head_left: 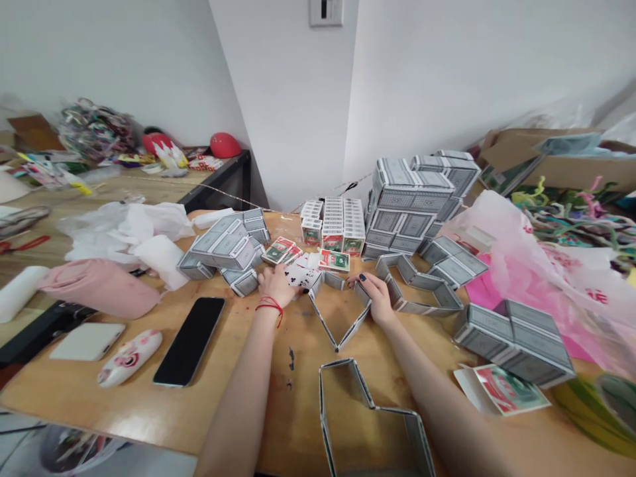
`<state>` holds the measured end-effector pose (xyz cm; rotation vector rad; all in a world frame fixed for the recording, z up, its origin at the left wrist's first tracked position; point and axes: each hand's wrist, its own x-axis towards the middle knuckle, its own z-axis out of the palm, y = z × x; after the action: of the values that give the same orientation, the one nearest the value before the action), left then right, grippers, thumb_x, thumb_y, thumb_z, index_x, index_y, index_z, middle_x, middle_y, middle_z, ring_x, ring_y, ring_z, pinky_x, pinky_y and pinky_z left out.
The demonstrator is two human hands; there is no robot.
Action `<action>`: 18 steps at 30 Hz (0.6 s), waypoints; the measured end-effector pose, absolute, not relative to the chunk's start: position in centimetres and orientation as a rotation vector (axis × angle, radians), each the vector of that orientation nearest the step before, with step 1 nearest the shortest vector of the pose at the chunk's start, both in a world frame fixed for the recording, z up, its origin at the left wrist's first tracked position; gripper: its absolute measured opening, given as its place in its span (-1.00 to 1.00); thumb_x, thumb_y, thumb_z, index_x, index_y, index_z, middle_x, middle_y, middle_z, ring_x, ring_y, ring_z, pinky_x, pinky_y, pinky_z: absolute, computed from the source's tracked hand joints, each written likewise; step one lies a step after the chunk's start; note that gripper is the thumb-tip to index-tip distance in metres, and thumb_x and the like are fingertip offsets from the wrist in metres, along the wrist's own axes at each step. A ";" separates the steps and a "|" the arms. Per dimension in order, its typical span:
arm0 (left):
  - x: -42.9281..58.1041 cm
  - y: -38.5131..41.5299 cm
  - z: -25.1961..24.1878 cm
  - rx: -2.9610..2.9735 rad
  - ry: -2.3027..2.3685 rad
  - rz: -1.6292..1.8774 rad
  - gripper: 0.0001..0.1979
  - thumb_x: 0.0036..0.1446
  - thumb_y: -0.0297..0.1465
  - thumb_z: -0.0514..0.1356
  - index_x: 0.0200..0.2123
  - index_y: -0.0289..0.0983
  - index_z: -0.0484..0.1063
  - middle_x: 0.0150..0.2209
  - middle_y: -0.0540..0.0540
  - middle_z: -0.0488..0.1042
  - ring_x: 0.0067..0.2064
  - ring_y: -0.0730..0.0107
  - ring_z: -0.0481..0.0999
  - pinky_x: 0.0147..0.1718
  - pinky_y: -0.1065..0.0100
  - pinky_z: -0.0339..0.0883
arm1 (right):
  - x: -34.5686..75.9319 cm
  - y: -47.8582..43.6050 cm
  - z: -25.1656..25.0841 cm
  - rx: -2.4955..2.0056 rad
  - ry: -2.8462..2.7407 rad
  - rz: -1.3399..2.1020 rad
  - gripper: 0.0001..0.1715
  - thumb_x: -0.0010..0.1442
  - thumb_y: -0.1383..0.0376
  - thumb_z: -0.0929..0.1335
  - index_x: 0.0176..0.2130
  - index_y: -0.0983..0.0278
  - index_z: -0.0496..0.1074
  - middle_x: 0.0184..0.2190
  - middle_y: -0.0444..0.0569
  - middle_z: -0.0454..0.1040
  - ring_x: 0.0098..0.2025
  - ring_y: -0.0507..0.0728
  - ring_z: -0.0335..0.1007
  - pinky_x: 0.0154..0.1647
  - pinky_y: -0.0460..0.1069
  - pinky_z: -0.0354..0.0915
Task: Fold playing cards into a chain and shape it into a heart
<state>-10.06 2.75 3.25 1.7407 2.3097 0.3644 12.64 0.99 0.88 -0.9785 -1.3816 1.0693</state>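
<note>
My left hand (275, 285), with a red string at the wrist, is closed over a fanned bunch of playing cards (303, 276) lying on the wooden table (223, 404). My right hand (375, 295) pinches the right wall of a diamond-shaped frame of cards (339, 311) standing on edge. A second card frame (368, 411) stands nearer to me. A third frame (417, 281) lies right of my right hand.
Stacked card boxes (332, 225) and grey pack bundles (412, 199) sit behind the hands, more bundles at left (223, 248) and right (517, 341). A black phone (190, 339), a patterned mouse (129, 358), a white pad (88, 341), and a pink plastic bag (546, 278) surround them.
</note>
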 end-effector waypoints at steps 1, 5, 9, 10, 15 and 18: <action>-10.0 2.8 3.2 1.728 2.321 0.369 -0.26 -0.37 -0.14 0.27 -0.03 -0.21 0.19 -0.09 -0.30 0.19 -0.03 -0.10 0.17 -0.18 0.10 0.12 | 12.6 1.0 0.9 -0.972 -1.375 1.070 -0.62 0.09 0.07 0.20 -0.38 0.26 0.45 -0.44 -0.04 0.42 -0.33 0.14 0.31 -0.25 -0.01 0.20; -9.7 2.7 3.1 1.738 2.399 0.455 -0.26 -0.40 -0.14 0.29 -0.05 -0.16 0.20 -0.09 -0.25 0.17 -0.05 -0.09 0.16 -0.19 0.07 0.11 | 12.5 1.1 0.9 -0.960 -1.364 1.061 -0.63 0.09 0.08 0.21 -0.38 0.27 0.45 -0.44 -0.04 0.43 -0.33 0.13 0.31 -0.25 -0.02 0.20; -8.9 2.5 3.1 1.888 2.378 0.615 -0.25 -0.38 -0.16 0.30 -0.03 -0.13 0.19 -0.05 -0.21 0.13 -0.05 -0.04 0.14 -0.15 0.09 0.06 | 12.6 1.1 0.8 -0.974 -1.370 1.055 -0.62 0.08 0.07 0.21 -0.37 0.27 0.45 -0.43 -0.03 0.42 -0.33 0.13 0.30 -0.25 -0.01 0.20; -8.7 2.5 3.2 1.928 2.354 0.646 -0.25 -0.37 -0.16 0.30 -0.01 -0.12 0.18 -0.03 -0.21 0.12 -0.04 -0.04 0.13 -0.14 0.10 0.05 | 12.7 1.1 0.8 -0.977 -1.372 1.055 -0.61 0.08 0.07 0.21 -0.37 0.27 0.45 -0.43 -0.03 0.42 -0.33 0.12 0.30 -0.24 -0.01 0.20; -8.2 2.2 3.4 2.089 2.247 0.708 -0.32 -0.25 -0.20 0.27 0.03 -0.07 0.17 0.04 -0.17 0.07 0.01 -0.03 0.08 -0.09 0.10 0.00 | 12.7 1.2 0.4 -0.980 -1.362 1.062 -0.62 0.08 0.07 0.21 -0.36 0.26 0.45 -0.44 -0.04 0.42 -0.34 0.12 0.30 -0.24 0.00 0.21; -8.1 2.1 3.7 2.140 2.221 0.692 -0.34 -0.21 -0.21 0.25 0.04 -0.06 0.18 0.05 -0.16 0.08 0.01 -0.02 0.07 -0.07 0.10 -0.01 | 12.7 1.3 0.2 -0.994 -1.357 1.062 -0.60 0.07 0.05 0.21 -0.36 0.27 0.45 -0.46 -0.04 0.41 -0.34 0.12 0.30 -0.24 0.01 0.21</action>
<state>-8.12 2.07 3.66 2.1402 2.2207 0.6920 12.72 1.26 0.21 -0.9943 -1.3572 1.0617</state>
